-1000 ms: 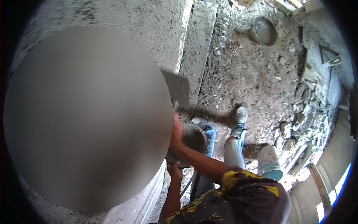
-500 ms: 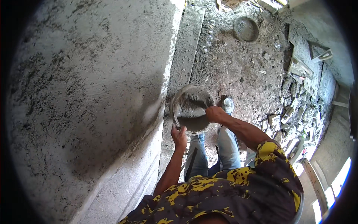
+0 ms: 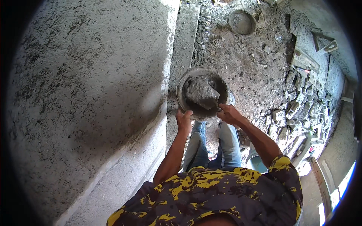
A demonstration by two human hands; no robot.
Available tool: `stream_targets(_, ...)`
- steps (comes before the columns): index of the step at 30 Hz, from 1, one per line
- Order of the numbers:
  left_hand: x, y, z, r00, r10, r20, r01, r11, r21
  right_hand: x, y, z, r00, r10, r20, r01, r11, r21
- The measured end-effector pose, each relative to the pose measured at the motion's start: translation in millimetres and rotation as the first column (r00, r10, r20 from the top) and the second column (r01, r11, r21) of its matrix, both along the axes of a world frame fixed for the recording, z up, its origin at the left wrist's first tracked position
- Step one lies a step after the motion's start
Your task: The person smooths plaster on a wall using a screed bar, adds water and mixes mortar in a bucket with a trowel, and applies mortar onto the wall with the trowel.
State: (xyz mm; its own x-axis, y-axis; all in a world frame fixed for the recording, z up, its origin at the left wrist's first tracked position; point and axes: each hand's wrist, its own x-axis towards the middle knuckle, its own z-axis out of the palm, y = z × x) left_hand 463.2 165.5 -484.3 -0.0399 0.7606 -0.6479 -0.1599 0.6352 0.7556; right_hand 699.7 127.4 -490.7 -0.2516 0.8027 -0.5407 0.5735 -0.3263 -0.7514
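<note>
My left hand point(image 3: 184, 119) is closed on the lower left rim of a round, mortar-coated pan point(image 3: 181, 90) held out over my legs. My right hand point(image 3: 229, 113) grips a trowel at the pan's lower right; its grey blade point(image 3: 210, 101) sits inside the pan, heaped with wet mortar point(image 3: 198, 86). Just left of both hands is a rough, freshly coated wall point(image 3: 75, 94), with a bright edge running beside the pan.
A long board point(image 3: 183, 37) lies along the wall's base. A second round pan point(image 3: 241, 23) rests on the rubble-strewn floor. At the right are float tools point(image 3: 305, 62), broken pieces point(image 3: 292, 113), a bucket point(image 3: 255, 162) by my legs and a wooden plank point(image 3: 321, 180).
The pan has moved up and slightly right from half a second ago, and the trowel now carries a visible heap of mortar. A second ago the trowel was raised toward the wall.
</note>
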Motion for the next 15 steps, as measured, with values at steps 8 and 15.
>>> stream_targets(8,-36,18,9,0.994,0.072,0.084,-0.066,0.995,-0.073,28,-54,35,0.147,-0.828,-0.541,0.561,0.52,-0.644)
stream_targets(15,-162,-18,-21,0.973,-0.013,-0.23,0.008,1.0,-0.024,101,-81,28,-0.002,-0.992,-0.128,0.983,-0.025,0.184)
